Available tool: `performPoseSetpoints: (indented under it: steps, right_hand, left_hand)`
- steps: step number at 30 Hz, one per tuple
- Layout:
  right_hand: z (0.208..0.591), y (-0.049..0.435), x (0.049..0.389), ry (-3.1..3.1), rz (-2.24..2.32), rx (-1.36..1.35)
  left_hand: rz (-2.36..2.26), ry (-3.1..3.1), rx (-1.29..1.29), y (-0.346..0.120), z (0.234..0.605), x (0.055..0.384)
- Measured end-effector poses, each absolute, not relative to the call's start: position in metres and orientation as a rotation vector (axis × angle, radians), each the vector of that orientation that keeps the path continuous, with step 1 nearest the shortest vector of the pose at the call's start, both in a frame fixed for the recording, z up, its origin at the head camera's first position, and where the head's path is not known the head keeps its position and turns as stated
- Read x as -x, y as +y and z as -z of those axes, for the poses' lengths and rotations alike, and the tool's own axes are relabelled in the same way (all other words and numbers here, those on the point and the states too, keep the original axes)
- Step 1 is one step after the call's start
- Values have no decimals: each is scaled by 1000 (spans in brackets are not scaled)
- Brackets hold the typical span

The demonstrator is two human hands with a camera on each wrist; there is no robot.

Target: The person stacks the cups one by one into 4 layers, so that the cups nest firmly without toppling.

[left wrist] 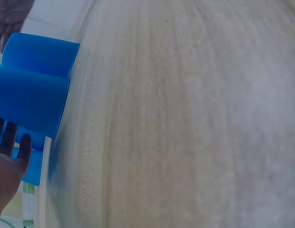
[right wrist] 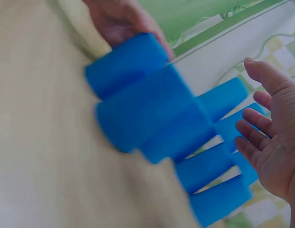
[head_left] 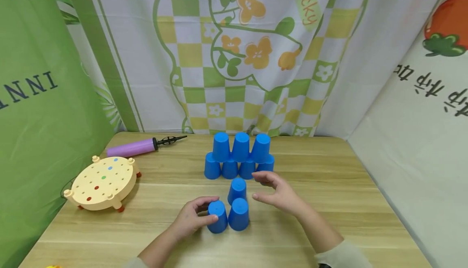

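Note:
Three blue cups stand upside down near the middle of the table. My left hand (head_left: 191,218) holds the front left cup (head_left: 217,217), thumb on its near side and fingers around the far side. Beside it is the front right cup (head_left: 239,215), with another cup (head_left: 238,190) just behind. My right hand (head_left: 279,194) is held to the right of that rear cup, fingers spread and touching nothing; its palm (right wrist: 280,156) shows in the right wrist view. In the left wrist view, my left fingers (left wrist: 24,149) lie against a cup (left wrist: 31,99).
Farther back, three upside-down cups (head_left: 241,147) rest on a row of several more (head_left: 212,166). At the left are a round cream pegboard (head_left: 104,182) with short legs and a purple hand pump (head_left: 131,148). A patterned curtain (head_left: 237,97) hangs behind the wooden table (head_left: 321,170).

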State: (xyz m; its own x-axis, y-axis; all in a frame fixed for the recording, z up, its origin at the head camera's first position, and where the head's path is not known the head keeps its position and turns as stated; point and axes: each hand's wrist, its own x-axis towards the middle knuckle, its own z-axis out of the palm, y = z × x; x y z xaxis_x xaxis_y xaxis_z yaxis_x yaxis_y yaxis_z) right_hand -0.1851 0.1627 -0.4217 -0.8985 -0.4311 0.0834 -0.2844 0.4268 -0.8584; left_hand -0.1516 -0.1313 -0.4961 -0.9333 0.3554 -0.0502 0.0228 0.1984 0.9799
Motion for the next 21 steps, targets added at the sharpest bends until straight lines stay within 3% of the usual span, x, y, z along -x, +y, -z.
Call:
performPoseSetpoints:
  steps: [8, 21]
  right_hand:
    - [458, 147, 167, 2389, 1517, 563]
    - [475, 133, 161, 2337, 1547, 488]
  left_hand:
    - [-1796, 2218, -374, -131, 496, 152]
    - [-1783, 2218, -348, -131, 493, 151]
